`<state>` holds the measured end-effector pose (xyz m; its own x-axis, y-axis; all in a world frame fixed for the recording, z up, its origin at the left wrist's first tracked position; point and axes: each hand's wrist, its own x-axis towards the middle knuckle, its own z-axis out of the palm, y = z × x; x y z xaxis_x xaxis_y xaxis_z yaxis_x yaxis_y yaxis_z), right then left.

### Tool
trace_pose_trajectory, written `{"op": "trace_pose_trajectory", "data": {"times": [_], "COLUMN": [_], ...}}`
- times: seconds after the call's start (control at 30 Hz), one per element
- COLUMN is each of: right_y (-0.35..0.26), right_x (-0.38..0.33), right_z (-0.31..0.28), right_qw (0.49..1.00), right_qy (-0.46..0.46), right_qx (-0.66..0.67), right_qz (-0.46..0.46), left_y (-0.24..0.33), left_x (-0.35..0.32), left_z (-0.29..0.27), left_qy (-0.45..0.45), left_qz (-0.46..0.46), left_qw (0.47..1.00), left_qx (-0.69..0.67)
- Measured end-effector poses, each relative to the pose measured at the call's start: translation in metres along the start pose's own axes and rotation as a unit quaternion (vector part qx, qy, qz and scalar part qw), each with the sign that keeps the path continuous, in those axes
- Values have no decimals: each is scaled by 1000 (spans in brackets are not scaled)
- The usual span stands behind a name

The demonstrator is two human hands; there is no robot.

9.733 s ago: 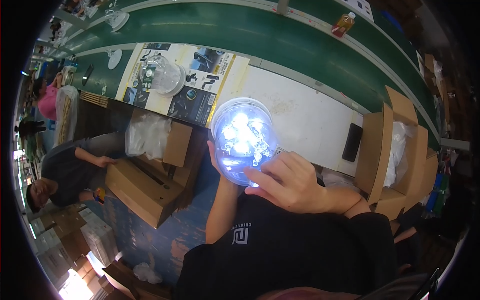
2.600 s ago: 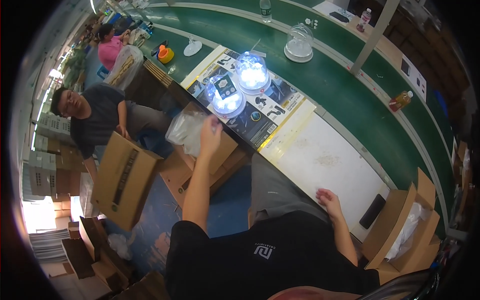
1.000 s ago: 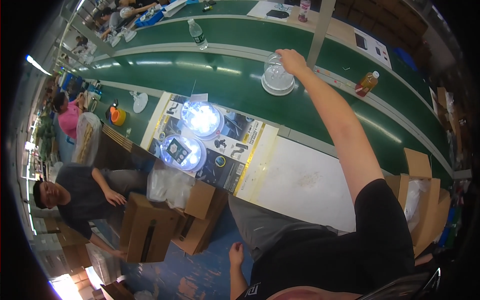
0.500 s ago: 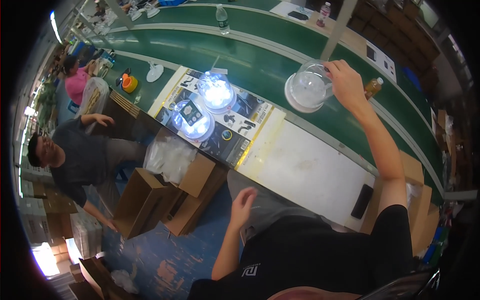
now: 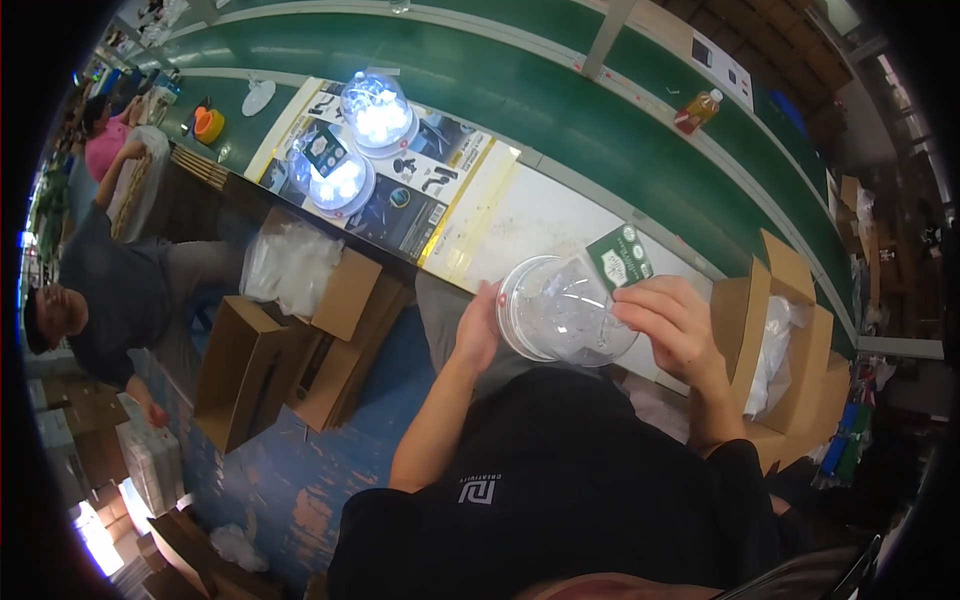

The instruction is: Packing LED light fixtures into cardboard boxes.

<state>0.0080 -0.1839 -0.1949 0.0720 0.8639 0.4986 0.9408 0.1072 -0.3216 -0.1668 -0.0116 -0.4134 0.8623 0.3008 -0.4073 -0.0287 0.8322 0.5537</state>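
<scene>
An unlit clear dome lamp (image 5: 580, 318) with a white round base is tilted on its side close to my body. My left hand (image 5: 479, 328) grips the base rim from the left, fingers partly hidden behind it. At the top of the dome, my right hand (image 5: 672, 325) is closed with a green hang tag (image 5: 620, 257) by its fingertips. Two similar dome lamps stand lit on a printed board to the left: a farther lamp (image 5: 377, 112) and a nearer lamp (image 5: 330, 175), which also carries a dark tag.
A white bench top (image 5: 560, 215) adjoins the printed board (image 5: 400, 215), with a green conveyor belt (image 5: 480, 75) beyond. At right stands an open carton (image 5: 745, 350) holding plastic bags; more cartons (image 5: 250, 370) are at left. A co-worker (image 5: 110, 295) sits at left. A drink bottle (image 5: 698, 111) stands farther back.
My right hand has brought the unlit lamp from the belt toward my body and tipped it. My left hand has risen and taken its base. The whole view has shifted.
</scene>
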Motion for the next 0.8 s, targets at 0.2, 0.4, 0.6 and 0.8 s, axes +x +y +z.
{"op": "trace_pose_trajectory", "data": {"times": [0.2,0.4,0.6,0.8], "right_y": [0,-7,-11,-6], "right_x": [-20,-29,-29,-11], "right_z": [7,12,25,27], "right_qw": [998,994,985,987], "right_qy": [4,32,79,33], "right_qx": [33,54,98,106], "right_qz": [48,85,121,115], "left_y": [-21,-14,-4,-10], "left_x": [-6,-13,-17,-17], "left_z": [9,11,12,5], "left_qy": [54,58,66,87], "left_qz": [30,94,125,106], "left_qw": [998,992,989,990], "left_qx": [5,-54,-40,-23]}}
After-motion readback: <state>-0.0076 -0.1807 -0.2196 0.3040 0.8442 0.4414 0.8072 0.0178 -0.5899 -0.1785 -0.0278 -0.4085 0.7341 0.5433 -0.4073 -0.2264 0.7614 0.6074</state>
